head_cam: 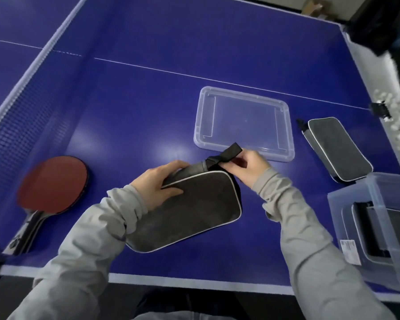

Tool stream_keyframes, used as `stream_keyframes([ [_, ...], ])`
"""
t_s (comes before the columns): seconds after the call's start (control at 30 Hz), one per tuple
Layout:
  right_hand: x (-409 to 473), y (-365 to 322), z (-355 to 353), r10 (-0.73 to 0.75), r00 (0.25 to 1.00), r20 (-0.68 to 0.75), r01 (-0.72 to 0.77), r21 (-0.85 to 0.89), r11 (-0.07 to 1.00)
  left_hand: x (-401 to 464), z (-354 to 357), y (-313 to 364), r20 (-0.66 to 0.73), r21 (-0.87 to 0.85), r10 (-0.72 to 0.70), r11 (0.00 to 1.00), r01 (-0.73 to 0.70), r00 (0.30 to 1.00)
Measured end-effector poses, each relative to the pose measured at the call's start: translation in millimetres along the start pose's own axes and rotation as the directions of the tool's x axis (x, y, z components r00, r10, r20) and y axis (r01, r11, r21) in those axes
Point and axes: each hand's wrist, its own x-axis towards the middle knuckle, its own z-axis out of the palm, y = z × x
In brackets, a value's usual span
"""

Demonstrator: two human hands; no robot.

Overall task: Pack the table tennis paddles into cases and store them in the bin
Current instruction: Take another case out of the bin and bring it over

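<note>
The left hand (157,183) holds the case (185,211) down on the tabletop (136,100), fingers curled over its edge; the right hand (249,167) pinches its strap (229,153), perhaps the zip pull; a paddle (51,183) lies left; the bin (376,218) stands right.

Two cases (183,211) (337,148); one paddle (52,183); one bin (379,218); one lid (243,123).
</note>
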Motion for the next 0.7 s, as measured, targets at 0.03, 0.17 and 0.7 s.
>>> stream_keyframes([
  [0.03, -2, 3, 5, 0.017, 0.999, -0.031, -0.016, 0.023, 1.0, 0, -2, -3, 0.021, -0.001, 0.006, 1.0, -0.006, 1.0],
  [0.17, -14, 9, 16, -0.012, 0.99, -0.143, 0.031, 0.132, 0.991, -1, -5, -12, 0.031, -0.011, 0.041, 0.999, -0.04, 0.999],
  [0.7, -27, 37, -24, 0.178, 0.925, -0.335, -0.075, 0.296, 0.952, -11, 5, -13, -0.293, -0.301, 0.015, 0.947, -0.107, 0.956],
])
